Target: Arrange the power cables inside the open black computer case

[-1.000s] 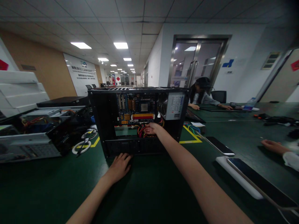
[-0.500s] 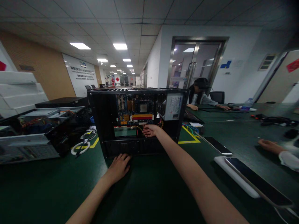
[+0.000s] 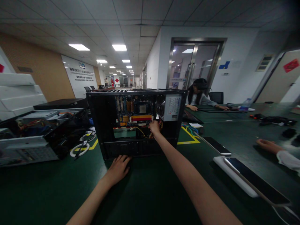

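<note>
An open black computer case (image 3: 122,147) stands on the green table, its inside facing me. Within it are a motherboard (image 3: 134,107) and, at upper right, a power supply (image 3: 172,107). My right hand (image 3: 154,128) reaches in below the power supply, at the lower right corner of the motherboard beside the cables. Its fingers are closed, and what they grip, if anything, is too small to tell. A thin yellow cable (image 3: 140,129) hangs to the left of that hand. My left hand (image 3: 119,168) lies flat with fingers spread on the table, at the case's bottom front edge.
Another opened computer case (image 3: 30,150) is at the left, with coiled white cables (image 3: 80,150) beside it. Phones (image 3: 255,179) and a white box (image 3: 232,175) lie at the right. A person (image 3: 198,97) sits across the table; another person's hand (image 3: 267,145) rests at far right.
My right hand has moved right and slightly up, from the yellow cable towards the motherboard's lower right corner, and its fingers have closed. My left hand has stayed in place.
</note>
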`<state>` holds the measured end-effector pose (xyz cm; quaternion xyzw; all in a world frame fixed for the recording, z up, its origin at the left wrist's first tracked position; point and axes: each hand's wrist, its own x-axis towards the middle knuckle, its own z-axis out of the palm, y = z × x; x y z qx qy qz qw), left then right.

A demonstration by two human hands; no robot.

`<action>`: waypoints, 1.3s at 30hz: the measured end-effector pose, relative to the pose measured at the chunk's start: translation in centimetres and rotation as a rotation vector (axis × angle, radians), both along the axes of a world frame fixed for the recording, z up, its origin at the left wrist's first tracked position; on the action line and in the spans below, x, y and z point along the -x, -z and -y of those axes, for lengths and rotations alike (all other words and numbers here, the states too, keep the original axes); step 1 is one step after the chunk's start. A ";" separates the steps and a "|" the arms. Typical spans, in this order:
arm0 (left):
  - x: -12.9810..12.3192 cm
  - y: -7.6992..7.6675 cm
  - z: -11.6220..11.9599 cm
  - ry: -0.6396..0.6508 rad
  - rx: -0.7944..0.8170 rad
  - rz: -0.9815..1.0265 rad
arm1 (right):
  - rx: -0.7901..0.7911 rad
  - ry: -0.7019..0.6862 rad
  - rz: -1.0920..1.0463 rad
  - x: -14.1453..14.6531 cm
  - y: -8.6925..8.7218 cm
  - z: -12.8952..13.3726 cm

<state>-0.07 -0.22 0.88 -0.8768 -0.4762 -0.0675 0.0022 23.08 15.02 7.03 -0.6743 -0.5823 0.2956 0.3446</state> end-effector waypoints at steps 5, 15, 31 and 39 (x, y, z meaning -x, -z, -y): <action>0.0 0.0 0.1 -0.007 0.013 -0.004 | -0.149 -0.018 0.214 0.8 0.8 -0.3; -0.1 0.1 0.0 -0.033 0.024 -0.018 | -0.090 -0.346 0.424 2.8 1.1 0.2; -0.2 -0.3 0.2 -0.025 0.036 -0.015 | 0.197 -0.781 0.561 3.1 2.5 -1.6; -0.2 -0.5 0.3 -0.027 0.040 -0.018 | 0.310 -0.832 0.578 3.1 2.2 -1.5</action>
